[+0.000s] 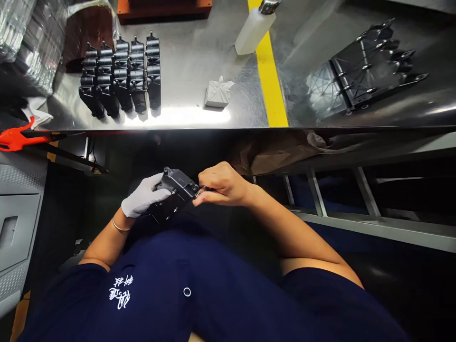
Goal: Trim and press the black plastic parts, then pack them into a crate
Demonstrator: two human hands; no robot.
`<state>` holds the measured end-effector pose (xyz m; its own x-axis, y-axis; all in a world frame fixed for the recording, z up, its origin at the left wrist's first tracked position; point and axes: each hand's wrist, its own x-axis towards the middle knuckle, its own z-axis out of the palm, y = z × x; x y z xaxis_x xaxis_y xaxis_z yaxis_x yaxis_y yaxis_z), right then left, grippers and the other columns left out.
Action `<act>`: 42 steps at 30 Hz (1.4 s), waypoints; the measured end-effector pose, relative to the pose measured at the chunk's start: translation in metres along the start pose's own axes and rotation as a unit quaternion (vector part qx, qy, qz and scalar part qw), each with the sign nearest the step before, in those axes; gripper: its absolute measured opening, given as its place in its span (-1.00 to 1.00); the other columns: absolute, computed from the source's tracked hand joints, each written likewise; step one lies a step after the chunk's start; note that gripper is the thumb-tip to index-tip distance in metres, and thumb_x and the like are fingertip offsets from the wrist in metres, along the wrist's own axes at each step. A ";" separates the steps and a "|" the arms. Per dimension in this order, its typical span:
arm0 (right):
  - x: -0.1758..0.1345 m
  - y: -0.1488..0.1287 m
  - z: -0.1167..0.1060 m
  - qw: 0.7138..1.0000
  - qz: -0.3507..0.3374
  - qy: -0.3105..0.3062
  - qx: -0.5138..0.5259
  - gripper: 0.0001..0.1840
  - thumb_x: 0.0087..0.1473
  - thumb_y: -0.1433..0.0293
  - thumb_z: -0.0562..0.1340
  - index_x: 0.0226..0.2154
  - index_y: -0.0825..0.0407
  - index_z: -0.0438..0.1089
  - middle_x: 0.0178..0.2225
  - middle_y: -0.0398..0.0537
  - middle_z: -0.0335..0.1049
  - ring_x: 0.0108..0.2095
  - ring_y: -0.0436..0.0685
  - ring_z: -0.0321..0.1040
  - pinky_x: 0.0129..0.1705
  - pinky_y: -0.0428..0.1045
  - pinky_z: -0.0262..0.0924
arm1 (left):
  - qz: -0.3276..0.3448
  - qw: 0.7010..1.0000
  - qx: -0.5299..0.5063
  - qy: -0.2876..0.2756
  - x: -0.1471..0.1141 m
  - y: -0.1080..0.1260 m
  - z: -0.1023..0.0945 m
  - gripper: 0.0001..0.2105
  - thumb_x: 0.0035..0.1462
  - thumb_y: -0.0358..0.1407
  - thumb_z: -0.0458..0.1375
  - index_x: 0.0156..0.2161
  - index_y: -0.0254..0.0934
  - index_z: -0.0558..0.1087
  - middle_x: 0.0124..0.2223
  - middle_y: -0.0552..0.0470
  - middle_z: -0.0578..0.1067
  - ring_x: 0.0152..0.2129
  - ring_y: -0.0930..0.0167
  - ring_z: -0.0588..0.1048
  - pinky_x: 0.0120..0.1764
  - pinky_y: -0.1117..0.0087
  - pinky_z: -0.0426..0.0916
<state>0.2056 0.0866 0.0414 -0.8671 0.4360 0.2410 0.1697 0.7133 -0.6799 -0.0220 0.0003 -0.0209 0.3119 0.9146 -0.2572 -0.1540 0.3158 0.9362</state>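
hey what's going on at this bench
The gloved left hand holds a black molded part in front of the metal bench, while the bare right hand pinches a small item, too hidden to identify, at the part's end. On the bench, five black parts sit in a row, with a white bottle farther right.

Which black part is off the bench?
The black part in the gloved left hand, close to the navy shirt; the others rest on the bench.

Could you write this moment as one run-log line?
left hand: gloved, holds black part | right hand: bare, pinches small item at part's end, item unclear | bench: row of black parts, bottle
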 end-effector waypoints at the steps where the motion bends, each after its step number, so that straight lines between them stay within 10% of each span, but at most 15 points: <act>1: -0.001 0.000 -0.001 0.999 0.005 0.020 0.033 -0.35 0.17 -0.08 0.07 -0.70 0.04 0.10 -0.73 -0.23 0.06 -0.69 -0.11 -0.02 -0.58 -0.09 -0.16 | 0.001 1.000 0.018 0.000 0.000 0.002 -0.002 -0.40 -0.03 0.04 0.28 0.03 -0.34 0.47 -0.19 -0.06 0.56 -0.29 0.29 0.51 -0.25 0.35 0.40; 4: -0.001 -0.003 -0.003 0.989 0.071 0.084 0.097 -0.42 0.10 -0.10 0.15 -0.55 0.08 0.33 -0.64 -0.16 0.27 -0.64 -0.08 0.14 -0.57 -0.12 -0.03 | 0.001 0.994 0.106 -0.016 0.001 0.013 -0.005 -0.44 0.01 -0.03 0.27 0.08 -0.30 0.44 -0.16 -0.03 0.56 -0.26 0.28 0.52 -0.21 0.33 0.43; 8: 0.004 -0.007 0.006 0.977 0.178 0.001 0.118 -0.53 0.00 0.02 0.31 -0.36 0.14 0.45 -0.55 -0.14 0.37 -0.58 -0.06 0.22 -0.54 -0.13 0.03 | 0.051 0.969 0.240 -0.020 0.005 0.024 -0.003 -0.50 0.05 -0.10 0.26 0.09 -0.23 0.43 -0.05 -0.04 0.53 -0.13 0.26 0.51 -0.05 0.27 0.41; 12: -0.003 0.006 0.024 0.940 0.283 0.144 0.126 -0.61 -0.03 0.09 0.32 -0.45 0.12 0.44 -0.60 -0.18 0.30 -0.59 -0.06 0.15 -0.55 -0.12 0.01 | 0.126 0.924 0.271 0.238 0.009 0.016 0.006 -0.51 0.05 -0.16 0.29 0.09 -0.23 0.39 0.03 -0.11 0.47 -0.02 0.26 0.46 0.10 0.20 0.32; 15: -0.016 0.020 0.042 0.867 0.344 0.321 0.165 -0.55 -0.05 -0.01 0.31 -0.50 0.07 0.38 -0.62 -0.21 0.22 -0.60 -0.07 0.08 -0.57 -0.11 -0.05 | 0.117 0.892 0.109 0.423 0.012 0.007 0.012 -0.37 0.00 -0.27 0.33 0.18 -0.14 0.26 0.15 -0.09 0.36 0.12 0.28 0.35 0.17 0.19 0.24; 18: -0.020 0.020 0.067 0.808 0.373 0.389 0.240 -0.47 -0.03 -0.10 0.26 -0.53 0.05 0.33 -0.65 -0.25 0.10 -0.64 -0.10 -0.03 -0.60 -0.12 -0.10 | 0.010 0.925 -0.182 0.333 0.014 0.000 0.020 -0.42 -0.04 -0.32 0.35 0.11 -0.13 0.31 0.08 -0.03 0.44 0.07 0.31 0.41 0.12 0.15 0.30; 21: -0.014 0.011 0.091 0.818 0.384 0.325 0.278 -0.43 -0.12 -0.14 0.29 -0.48 0.06 0.38 -0.62 -0.23 0.17 -0.60 -0.09 0.03 -0.57 -0.12 0.00 | -0.061 0.906 -0.348 0.233 0.018 -0.004 0.028 -0.62 -0.02 -0.34 0.33 -0.05 -0.24 0.45 -0.04 -0.04 0.54 -0.05 0.31 0.51 0.05 0.19 0.39; 29: -0.013 0.016 0.099 0.782 0.384 0.363 0.330 -0.44 0.09 -0.12 0.12 -0.16 -0.01 0.42 -0.48 -0.19 0.25 -0.55 -0.07 0.19 -0.53 -0.12 0.22 | -0.137 0.843 -0.456 0.252 0.019 0.003 0.030 -0.86 0.15 -0.42 0.16 -0.19 -0.32 0.53 -0.11 -0.02 0.59 -0.16 0.39 0.57 -0.08 0.40 0.49; 36: -0.008 0.012 0.098 0.849 0.307 0.376 0.208 -0.53 0.19 -0.01 0.11 -0.17 -0.02 0.49 -0.47 -0.13 0.29 -0.45 0.01 0.26 -0.38 -0.03 0.25 | -0.169 0.823 -0.486 0.240 0.016 0.007 0.033 -0.82 0.20 -0.39 0.12 -0.12 -0.32 0.52 -0.09 -0.05 0.59 -0.16 0.39 0.56 -0.08 0.36 0.50; 42: -0.006 0.010 0.099 0.852 0.268 0.416 0.170 -0.69 0.14 0.09 0.22 -0.37 0.00 0.39 -0.46 -0.16 0.36 -0.48 -0.01 0.26 -0.43 -0.06 0.18 | -0.174 0.814 -0.505 0.227 0.014 0.010 0.037 -0.77 0.21 -0.39 0.12 -0.04 -0.33 0.50 -0.12 -0.05 0.60 -0.18 0.41 0.57 -0.03 0.36 0.47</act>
<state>0.1664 0.0369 -0.0356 -0.0519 0.9883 0.1435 0.1696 0.1503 -0.9740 0.0162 0.0072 -0.0066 0.1577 0.6511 -0.7424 -0.8942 0.4131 0.1724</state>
